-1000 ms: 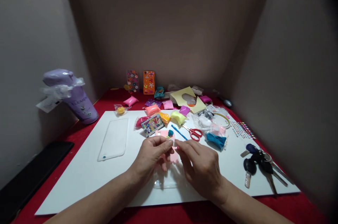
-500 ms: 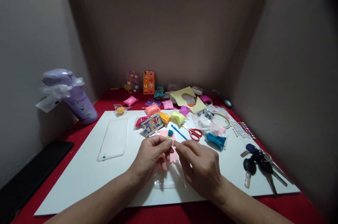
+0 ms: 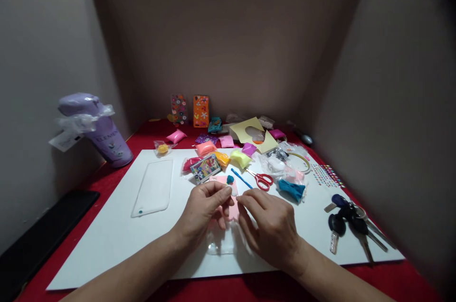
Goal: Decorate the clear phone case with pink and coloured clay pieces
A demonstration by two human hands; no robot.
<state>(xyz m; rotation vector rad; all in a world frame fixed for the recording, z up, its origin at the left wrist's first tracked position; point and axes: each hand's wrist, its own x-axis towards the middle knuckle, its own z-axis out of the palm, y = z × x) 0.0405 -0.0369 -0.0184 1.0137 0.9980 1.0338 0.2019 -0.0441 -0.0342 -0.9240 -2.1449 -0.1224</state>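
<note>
My left hand (image 3: 205, 207) is closed, thumb and forefinger pinching a small white piece (image 3: 234, 190) whose kind I cannot make out. Just right of it, my right hand (image 3: 272, 226) has its thumb and fingertips pressed together; whatever they hold, if anything, is too small to see. Beneath the hands lies a pink sheet (image 3: 233, 212), partly covered by them. A clear phone case (image 3: 221, 248) shows below it, its outline half hidden. Beyond the fingertips sits a small teal lump (image 3: 230, 179). A blue pen-like tool (image 3: 241, 178) and red-handled scissors (image 3: 262, 181) lie farther back.
A white board (image 3: 107, 240) covers much of the red cloth. Another clear phone case (image 3: 155, 188) lies left. Bagged colored clay (image 3: 240, 158) and a picture card (image 3: 205, 169) are at the back. Keys (image 3: 351, 221) rest right; a purple tumbler (image 3: 107, 136) stands far left.
The fingertips of my right hand have drawn slightly down and away from the white piece. My left hand keeps its pinch, and more of the white piece shows.
</note>
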